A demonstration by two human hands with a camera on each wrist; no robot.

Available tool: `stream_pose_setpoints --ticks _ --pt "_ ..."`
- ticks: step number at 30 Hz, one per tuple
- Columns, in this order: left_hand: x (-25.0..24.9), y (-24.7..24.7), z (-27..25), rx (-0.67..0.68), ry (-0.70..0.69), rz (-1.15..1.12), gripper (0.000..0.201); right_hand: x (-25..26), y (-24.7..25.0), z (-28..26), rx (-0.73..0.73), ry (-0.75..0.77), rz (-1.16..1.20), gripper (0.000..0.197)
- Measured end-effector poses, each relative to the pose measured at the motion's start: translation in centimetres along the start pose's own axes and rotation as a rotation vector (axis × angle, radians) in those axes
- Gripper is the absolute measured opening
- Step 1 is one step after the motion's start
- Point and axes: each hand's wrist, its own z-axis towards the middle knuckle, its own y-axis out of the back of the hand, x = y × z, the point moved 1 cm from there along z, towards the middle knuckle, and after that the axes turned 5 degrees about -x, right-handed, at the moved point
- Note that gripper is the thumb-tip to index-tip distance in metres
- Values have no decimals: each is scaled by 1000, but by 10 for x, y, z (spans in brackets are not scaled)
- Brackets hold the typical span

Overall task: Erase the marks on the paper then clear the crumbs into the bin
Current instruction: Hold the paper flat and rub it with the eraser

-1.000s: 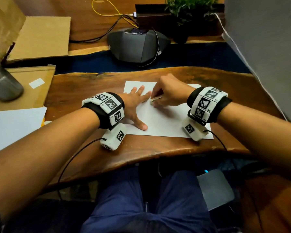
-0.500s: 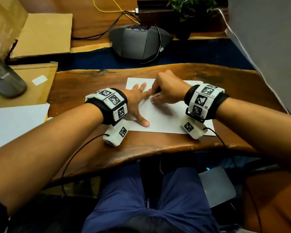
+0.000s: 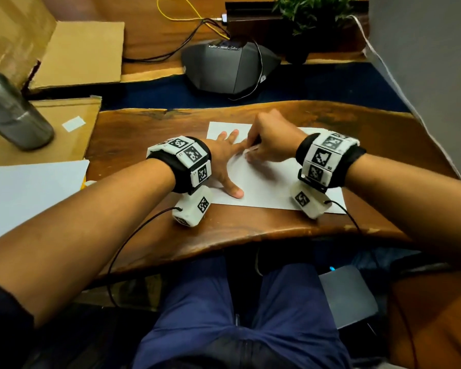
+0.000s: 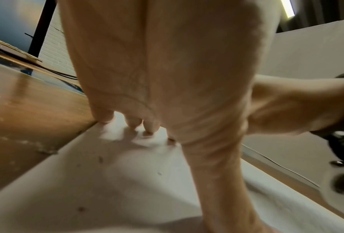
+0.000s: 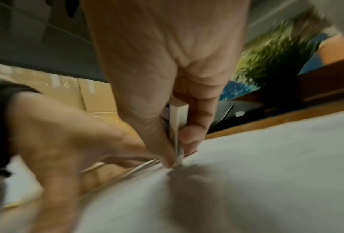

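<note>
A white sheet of paper (image 3: 266, 182) lies on the wooden desk (image 3: 144, 134). My left hand (image 3: 225, 158) lies flat on the sheet's left part, fingers spread and straight, pressing it down. My right hand (image 3: 272, 141) pinches a white eraser (image 5: 177, 124) with a printed sleeve between thumb and fingers, its lower end on the paper (image 5: 266, 173) beside my left forefinger. Small dark crumbs (image 4: 100, 159) dot the paper (image 4: 127, 189) in the left wrist view. The marks under the eraser are hidden by my hand. No bin is in sight.
A grey conference phone (image 3: 229, 67) with cables sits behind the desk, a potted plant (image 3: 304, 12) beyond it. Cardboard (image 3: 80, 54), a metal bottle (image 3: 11, 113) and another white sheet (image 3: 30, 193) are at the left. A grey partition (image 3: 431, 75) stands at the right.
My right hand with the eraser has shifted slightly left and away across the paper, in a rubbing stroke. My left hand has stayed flat on the sheet.
</note>
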Motion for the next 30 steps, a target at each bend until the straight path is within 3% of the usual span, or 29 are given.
stream_pose_setpoints --ticks 4,8,12,16,20,24,28,30 --pt "-3 0 2 17 -1 29 143 -20 11 2 -32 -148 30 13" --pt "-1 0 1 -7 -8 20 138 8 0 -8 44 22 -25 10" --pt "-5 0 1 -3 0 42 137 -13 7 2 -55 -139 50 9" --pt "-1 1 -2 -18 -6 28 134 7 -2 -8 25 1 -9 8" --pt "-4 -1 -1 -13 -2 21 136 -14 8 -5 -46 -135 34 10" --pt "-3 1 -2 -9 -1 31 134 9 -3 -14 34 1 21 9" --pt "-5 1 -1 -5 5 38 137 -9 4 -7 -66 -158 72 12" --pt "-3 2 -2 1 7 42 136 2 -2 -12 -27 -102 69 9"
